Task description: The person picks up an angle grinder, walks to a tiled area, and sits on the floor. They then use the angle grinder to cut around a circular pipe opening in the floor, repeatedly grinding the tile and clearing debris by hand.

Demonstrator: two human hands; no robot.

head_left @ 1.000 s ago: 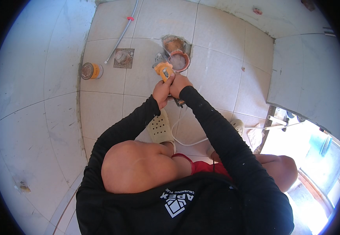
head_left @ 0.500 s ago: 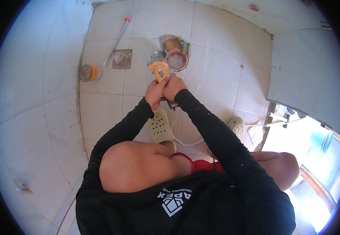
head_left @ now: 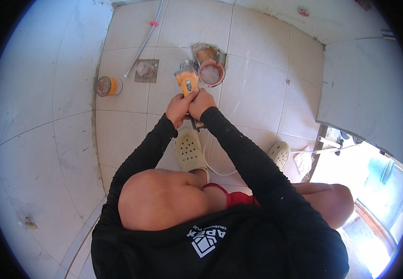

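Both of my hands are wrapped round a yellow angle grinder (head_left: 189, 85), its grey head pointing away from me. My left hand (head_left: 178, 108) grips the body from the left, and my right hand (head_left: 202, 103) closes over it from the right. The grinder's head is just left of an orange-red pipe mouth (head_left: 221, 76), set in a rough broken hole (head_left: 207, 48) in the tiled floor. Whitish material shows inside the pipe. The grinder's disc is mostly hidden, and I cannot tell whether it touches the pipe or floor.
A yellow-labelled can (head_left: 111, 86) stands by the left wall. Near it are a square floor cutout (head_left: 146, 70) and a thin grey hose (head_left: 142, 49) with a red ring. A white cord (head_left: 224, 174) runs between my cream clogs (head_left: 190, 148). White pipes (head_left: 328, 142) lie at the right doorway.
The grinder and both hands have shifted slightly left relative to the pipe mouth. My grip stays the same, and the whole view has moved a little.
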